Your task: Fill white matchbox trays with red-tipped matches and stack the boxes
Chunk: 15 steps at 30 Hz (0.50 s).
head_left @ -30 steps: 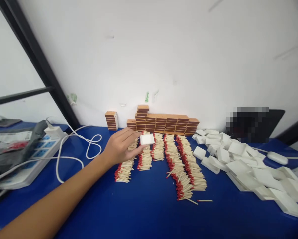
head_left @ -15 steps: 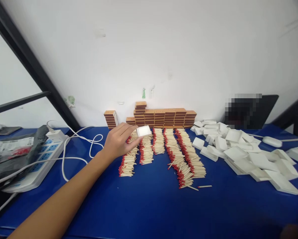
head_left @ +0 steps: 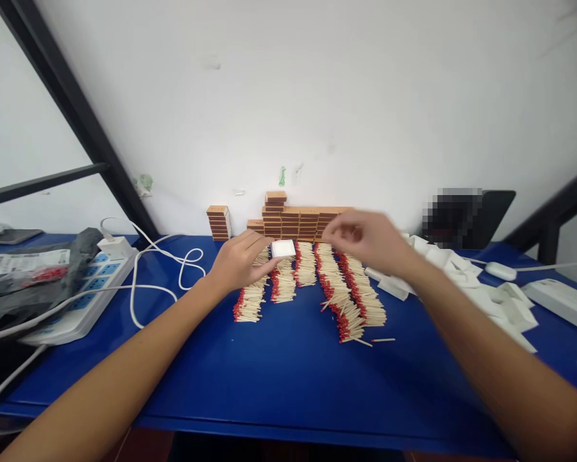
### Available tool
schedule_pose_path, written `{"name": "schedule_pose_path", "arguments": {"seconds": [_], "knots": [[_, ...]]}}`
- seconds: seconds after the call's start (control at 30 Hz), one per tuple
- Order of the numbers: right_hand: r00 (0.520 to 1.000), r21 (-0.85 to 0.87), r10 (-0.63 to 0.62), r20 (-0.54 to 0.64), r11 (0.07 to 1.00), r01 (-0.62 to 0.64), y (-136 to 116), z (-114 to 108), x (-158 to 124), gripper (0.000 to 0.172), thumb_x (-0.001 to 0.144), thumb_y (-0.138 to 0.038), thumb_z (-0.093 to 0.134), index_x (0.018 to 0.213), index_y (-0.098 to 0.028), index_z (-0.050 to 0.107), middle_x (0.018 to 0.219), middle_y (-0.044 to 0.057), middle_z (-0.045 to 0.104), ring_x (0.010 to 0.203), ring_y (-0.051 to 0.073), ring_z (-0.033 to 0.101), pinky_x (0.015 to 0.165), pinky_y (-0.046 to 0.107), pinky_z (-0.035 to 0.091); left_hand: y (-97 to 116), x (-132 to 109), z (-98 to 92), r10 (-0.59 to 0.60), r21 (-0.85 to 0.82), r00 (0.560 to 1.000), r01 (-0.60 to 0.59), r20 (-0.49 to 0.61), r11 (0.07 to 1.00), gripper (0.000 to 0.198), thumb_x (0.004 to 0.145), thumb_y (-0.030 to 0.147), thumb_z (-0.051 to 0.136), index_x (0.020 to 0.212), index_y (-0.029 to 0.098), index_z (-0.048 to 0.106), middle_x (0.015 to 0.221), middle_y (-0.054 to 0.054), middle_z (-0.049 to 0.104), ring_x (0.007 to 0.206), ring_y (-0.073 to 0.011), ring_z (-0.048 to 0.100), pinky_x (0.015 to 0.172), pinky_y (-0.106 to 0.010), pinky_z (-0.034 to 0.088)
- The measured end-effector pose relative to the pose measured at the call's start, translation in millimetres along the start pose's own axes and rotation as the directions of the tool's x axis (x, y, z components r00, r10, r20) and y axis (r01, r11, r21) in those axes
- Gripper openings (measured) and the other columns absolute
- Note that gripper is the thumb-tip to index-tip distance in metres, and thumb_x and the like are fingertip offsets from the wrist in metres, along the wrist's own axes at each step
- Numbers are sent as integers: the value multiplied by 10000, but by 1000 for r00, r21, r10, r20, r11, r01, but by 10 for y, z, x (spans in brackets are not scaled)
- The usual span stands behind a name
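My left hand [head_left: 240, 262] pinches a small white matchbox tray [head_left: 283, 248] above rows of red-tipped matches [head_left: 312, 282] laid out on the blue table [head_left: 269, 372]. My right hand [head_left: 365, 240] hovers over the right rows of matches, just in front of the stacked brown matchbox sleeves [head_left: 298, 221]. Its fingers are curled and blurred by motion, and I cannot make out whether anything is in them.
A heap of white trays [head_left: 475, 282] lies at the right, with a white mouse [head_left: 500, 271] and a white box [head_left: 562, 298] beyond. A power strip [head_left: 86, 289], white cables [head_left: 158, 276] and a grey bag [head_left: 23, 282] sit at the left. A separate small stack of sleeves [head_left: 219, 222] stands by the wall.
My right arm has come into view from the right and reached over the matches. My left hand keeps holding the white tray in about the same spot.
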State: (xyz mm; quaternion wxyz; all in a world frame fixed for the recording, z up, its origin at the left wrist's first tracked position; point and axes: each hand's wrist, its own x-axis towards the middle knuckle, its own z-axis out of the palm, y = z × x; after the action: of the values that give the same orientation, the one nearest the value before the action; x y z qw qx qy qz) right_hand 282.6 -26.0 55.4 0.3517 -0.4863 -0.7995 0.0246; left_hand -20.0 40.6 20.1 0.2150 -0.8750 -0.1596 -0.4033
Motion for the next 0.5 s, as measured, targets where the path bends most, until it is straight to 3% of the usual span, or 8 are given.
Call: {"name": "schedule_pose_path", "arguments": {"seconds": [0.1,0.17,0.3,0.5], "knots": [[985,-56,-6,172,998,16,-19,259,-153,166,982,-306,690,869,-192,735,833,40,704,739,176,640,701,334,527,24,-1,14,-3,-9,1000,3,23,1000,299,985,369,704,1160,127,681,943,-109,753,850,-233,709,735,-361,599],[974,-98,-22,224,994,45,-12,426,-251,141,983,-318,686,921,-199,732,871,56,698,778,198,640,700,339,490,37,2,20,-3,-13,1000,3,29,1000,302,988,373,701,1158,124,681,943,-107,752,847,-233,705,737,-362,596],[976,-116,-71,204,988,97,28,570,-352,119,1011,-318,649,997,-206,687,947,75,677,853,222,634,721,335,462,53,17,29,29,-24,999,-28,32,999,310,981,371,714,1154,117,676,913,-98,745,815,-226,690,720,-352,581],[976,-57,-29,216,997,42,81,543,-357,109,1015,-290,644,933,-218,646,851,42,635,792,203,595,678,307,424,56,31,34,37,-20,999,-36,30,999,297,977,368,715,1162,140,675,923,-90,749,839,-229,697,730,-351,576]]}}
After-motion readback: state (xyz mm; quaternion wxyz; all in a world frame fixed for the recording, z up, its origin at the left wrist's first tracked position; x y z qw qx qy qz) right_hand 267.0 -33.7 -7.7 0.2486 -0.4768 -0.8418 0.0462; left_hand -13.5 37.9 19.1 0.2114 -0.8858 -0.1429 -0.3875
